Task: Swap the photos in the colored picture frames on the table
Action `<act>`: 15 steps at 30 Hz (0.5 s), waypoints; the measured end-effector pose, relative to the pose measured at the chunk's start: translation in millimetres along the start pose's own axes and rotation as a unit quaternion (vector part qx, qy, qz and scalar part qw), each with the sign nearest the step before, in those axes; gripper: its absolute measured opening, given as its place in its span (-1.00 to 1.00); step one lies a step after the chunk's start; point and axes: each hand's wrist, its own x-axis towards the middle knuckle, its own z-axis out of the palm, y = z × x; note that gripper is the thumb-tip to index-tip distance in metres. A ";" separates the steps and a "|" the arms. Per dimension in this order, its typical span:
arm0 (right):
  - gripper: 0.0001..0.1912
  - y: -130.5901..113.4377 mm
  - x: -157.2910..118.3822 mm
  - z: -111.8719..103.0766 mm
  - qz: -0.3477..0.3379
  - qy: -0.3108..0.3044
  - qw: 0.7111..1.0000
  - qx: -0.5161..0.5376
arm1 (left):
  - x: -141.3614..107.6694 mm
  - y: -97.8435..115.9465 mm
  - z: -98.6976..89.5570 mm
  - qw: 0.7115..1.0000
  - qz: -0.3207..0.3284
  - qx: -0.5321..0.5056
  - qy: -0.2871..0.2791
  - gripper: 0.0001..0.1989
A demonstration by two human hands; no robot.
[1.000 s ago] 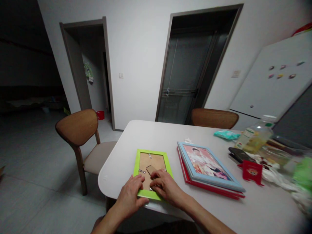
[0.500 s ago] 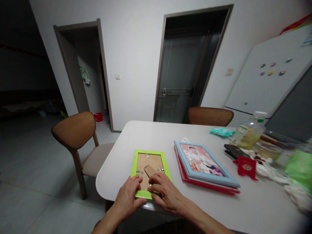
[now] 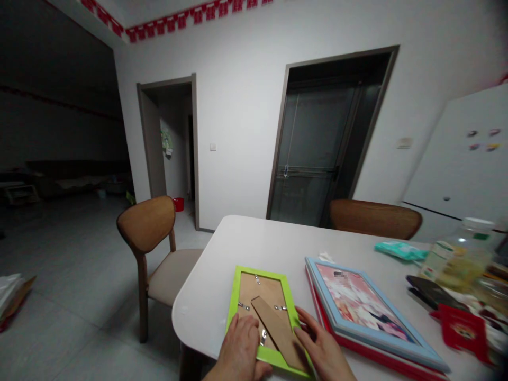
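A lime-green picture frame lies face down at the table's near edge, its brown backing facing up. Small metal clips show on the backing, and a brown stand leg runs slantwise across it. My left hand grips the frame's lower left, fingers on the backing and thumb by the bottom edge. On the right side, my right hand holds the frame's edge near the foot of the stand leg. Just right of it lies a light-blue picture frame with a pink picture, stacked on a red one.
At the right of the white table are a teal packet, a bottle of yellow liquid, a dark flat object and a red card. Wooden chairs stand at the left and far side.
My right hand has moved from the lower backing to the frame's right edge, and the stand leg now shows fully. My view has tilted up and turned left.
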 end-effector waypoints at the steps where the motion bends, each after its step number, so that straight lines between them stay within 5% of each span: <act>1: -0.41 -6.4 -1.5 -1.0 0.035 0.003 0.998 0.060 | -0.3 -1.5 -0.6 1.000 0.006 -0.009 0.011 -0.48; 5: -0.40 -38.5 -11.6 0.4 0.122 0.000 0.959 0.254 | -3.4 1.5 -10.8 0.994 0.041 -0.076 0.073 -0.68; 9: -0.47 -58.7 -20.4 18.7 0.129 -0.068 0.896 0.420 | -7.9 12.6 -19.6 0.968 0.060 -0.207 0.130 -0.87; 15: -0.72 -60.3 -24.8 66.3 0.118 -0.078 0.863 0.485 | -7.8 30.7 -7.9 0.866 0.018 -0.463 0.186 -0.72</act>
